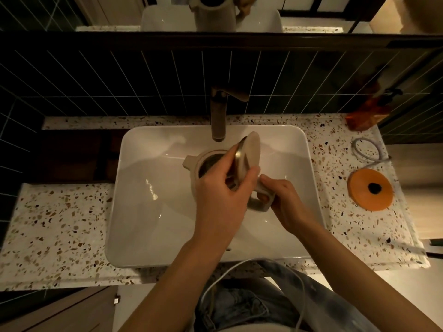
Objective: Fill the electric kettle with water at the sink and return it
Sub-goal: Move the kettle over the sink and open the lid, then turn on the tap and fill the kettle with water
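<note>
Over the white sink, we grip the kettle handle with our right hand while our left hand holds its lid tilted aside, clearing the mouth below the faucet.

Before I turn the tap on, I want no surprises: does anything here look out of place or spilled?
Nothing stands out. The kettle sits in the sink, lid lifted by the left hand; no spill visible.
</note>
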Demonstrator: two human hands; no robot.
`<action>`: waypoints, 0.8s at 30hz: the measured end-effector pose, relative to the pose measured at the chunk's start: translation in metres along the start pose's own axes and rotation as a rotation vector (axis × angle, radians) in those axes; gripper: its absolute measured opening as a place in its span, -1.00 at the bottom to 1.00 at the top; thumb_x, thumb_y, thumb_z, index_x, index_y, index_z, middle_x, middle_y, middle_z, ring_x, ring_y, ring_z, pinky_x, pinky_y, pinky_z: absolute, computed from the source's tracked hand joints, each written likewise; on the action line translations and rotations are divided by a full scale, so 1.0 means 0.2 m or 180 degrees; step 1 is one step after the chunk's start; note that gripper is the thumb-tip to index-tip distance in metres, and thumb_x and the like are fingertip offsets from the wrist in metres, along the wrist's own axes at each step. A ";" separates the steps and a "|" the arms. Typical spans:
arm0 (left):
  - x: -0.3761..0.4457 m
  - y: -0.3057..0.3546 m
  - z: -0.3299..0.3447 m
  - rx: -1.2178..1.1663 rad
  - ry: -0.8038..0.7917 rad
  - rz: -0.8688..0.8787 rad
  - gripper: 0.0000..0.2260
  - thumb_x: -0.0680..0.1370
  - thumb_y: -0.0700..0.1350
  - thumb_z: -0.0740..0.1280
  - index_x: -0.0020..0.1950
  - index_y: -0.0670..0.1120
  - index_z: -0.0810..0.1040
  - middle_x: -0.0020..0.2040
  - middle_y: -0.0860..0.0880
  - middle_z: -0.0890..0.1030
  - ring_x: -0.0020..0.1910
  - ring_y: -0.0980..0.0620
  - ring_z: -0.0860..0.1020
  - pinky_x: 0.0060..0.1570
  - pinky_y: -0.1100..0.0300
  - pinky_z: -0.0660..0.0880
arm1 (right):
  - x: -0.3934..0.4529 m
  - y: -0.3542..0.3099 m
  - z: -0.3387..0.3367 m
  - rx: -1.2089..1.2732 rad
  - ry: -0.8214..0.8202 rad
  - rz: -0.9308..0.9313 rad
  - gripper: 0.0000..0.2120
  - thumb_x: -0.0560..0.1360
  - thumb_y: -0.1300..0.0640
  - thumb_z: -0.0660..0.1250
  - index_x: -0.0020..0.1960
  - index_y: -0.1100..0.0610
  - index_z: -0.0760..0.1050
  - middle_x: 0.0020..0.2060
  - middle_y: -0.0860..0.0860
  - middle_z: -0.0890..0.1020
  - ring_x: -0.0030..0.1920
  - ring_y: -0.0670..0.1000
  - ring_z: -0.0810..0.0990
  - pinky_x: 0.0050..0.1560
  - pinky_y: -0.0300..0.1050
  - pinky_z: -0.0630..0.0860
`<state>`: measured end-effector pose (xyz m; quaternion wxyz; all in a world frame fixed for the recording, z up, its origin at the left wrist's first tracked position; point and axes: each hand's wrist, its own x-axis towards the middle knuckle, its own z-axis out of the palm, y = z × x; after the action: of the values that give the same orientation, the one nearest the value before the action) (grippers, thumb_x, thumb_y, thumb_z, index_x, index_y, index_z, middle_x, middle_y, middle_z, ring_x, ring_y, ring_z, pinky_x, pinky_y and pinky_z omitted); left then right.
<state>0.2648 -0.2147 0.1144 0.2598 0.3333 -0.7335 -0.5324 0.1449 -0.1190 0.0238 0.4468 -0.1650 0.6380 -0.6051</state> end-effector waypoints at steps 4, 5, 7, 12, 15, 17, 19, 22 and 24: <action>0.02 -0.04 -0.01 0.0150 -0.0204 0.0302 -0.68 0.58 0.13 0.18 0.31 0.14 0.42 0.26 0.29 0.46 0.37 0.23 0.38 0.33 0.39 0.30 | 0.00 -0.01 -0.04 0.0169 0.0092 -0.0069 -0.62 0.45 -0.08 0.28 -0.48 0.07 0.53 -0.50 -0.02 0.49 -0.39 -0.07 0.45 -0.19 -0.19 0.40; 0.03 -0.07 -0.02 0.0183 -0.0091 0.0241 -0.66 0.57 0.15 0.13 0.31 0.12 0.43 0.32 0.26 0.42 0.45 0.20 0.28 0.36 0.46 0.18 | 0.00 -0.01 -0.04 0.0167 0.0091 -0.0095 -0.60 0.47 -0.04 0.26 -0.51 0.04 0.54 -0.52 -0.06 0.50 -0.40 -0.10 0.46 -0.19 -0.20 0.40; 0.06 -0.13 -0.05 0.0149 0.0242 0.0014 -0.65 0.61 0.12 0.12 0.31 0.06 0.50 0.40 0.20 0.38 0.50 0.20 0.16 0.31 0.59 0.06 | 0.00 -0.02 -0.06 0.0155 0.0076 -0.0131 -0.58 0.49 -0.01 0.23 -0.52 0.01 0.56 -0.53 -0.09 0.51 -0.41 -0.13 0.47 -0.18 -0.21 0.39; 0.14 -0.32 -0.14 -0.0260 0.0638 -0.0955 -0.70 0.61 -0.07 0.29 0.34 0.07 0.51 0.39 0.09 0.48 0.41 0.13 0.37 0.35 0.24 0.32 | 0.00 -0.03 -0.09 0.0300 0.0008 -0.0086 -0.57 0.51 0.03 0.18 -0.47 0.00 0.63 -0.50 -0.12 0.58 -0.39 -0.18 0.52 -0.18 -0.22 0.39; 0.17 -0.40 -0.13 -0.0790 0.0396 -0.1740 -0.68 0.60 0.01 0.27 0.35 0.05 0.50 0.29 0.07 0.56 0.30 0.08 0.47 0.20 0.19 0.36 | 0.01 -0.02 -0.10 0.0359 0.0029 -0.0048 -0.64 0.43 -0.17 0.34 -0.40 0.03 0.65 -0.45 -0.07 0.59 -0.33 -0.11 0.53 -0.11 -0.17 0.41; 0.17 -0.44 -0.12 -0.0864 0.0220 -0.1970 -0.71 0.60 0.10 0.22 0.23 0.04 0.58 0.16 0.06 0.63 0.24 0.07 0.52 0.18 0.15 0.38 | 0.03 -0.01 -0.11 0.0327 0.0089 0.0041 -0.65 0.43 -0.15 0.34 -0.43 0.03 0.62 -0.48 -0.08 0.54 -0.36 -0.13 0.50 -0.12 -0.16 0.37; 0.17 -0.45 -0.10 -0.0973 0.0124 -0.2043 -0.71 0.60 0.12 0.20 0.12 0.02 0.64 0.08 0.01 0.68 0.17 0.06 0.56 0.20 0.11 0.42 | 0.04 0.00 -0.11 0.0346 0.0111 0.0118 -0.63 0.47 -0.06 0.26 -0.46 0.02 0.60 -0.50 -0.09 0.51 -0.38 -0.15 0.47 -0.14 -0.17 0.35; 0.19 -0.46 -0.08 -0.1080 0.0161 -0.2065 -0.73 0.61 0.06 0.21 0.12 0.00 0.64 0.06 0.01 0.68 0.09 0.12 0.57 0.05 0.22 0.44 | 0.08 -0.03 -0.11 0.0320 0.0109 0.0345 -0.62 0.46 -0.08 0.29 -0.45 0.08 0.52 -0.50 0.01 0.44 -0.38 -0.08 0.41 -0.15 -0.16 0.34; 0.22 -0.47 -0.06 -0.1031 0.0323 -0.2128 -0.77 0.61 0.05 0.23 0.05 0.00 0.64 0.01 0.02 0.66 0.05 0.12 0.56 -0.02 0.24 0.44 | 0.12 -0.05 -0.10 0.0352 0.0159 0.0621 -0.62 0.49 -0.08 0.30 -0.40 0.12 0.48 -0.50 0.02 0.39 -0.39 -0.06 0.38 -0.14 -0.15 0.33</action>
<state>0.2651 -0.2764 0.0295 0.1570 0.5349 -0.4766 -0.6798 0.1126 -0.1267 0.0218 0.4959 -0.0622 0.6276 -0.5969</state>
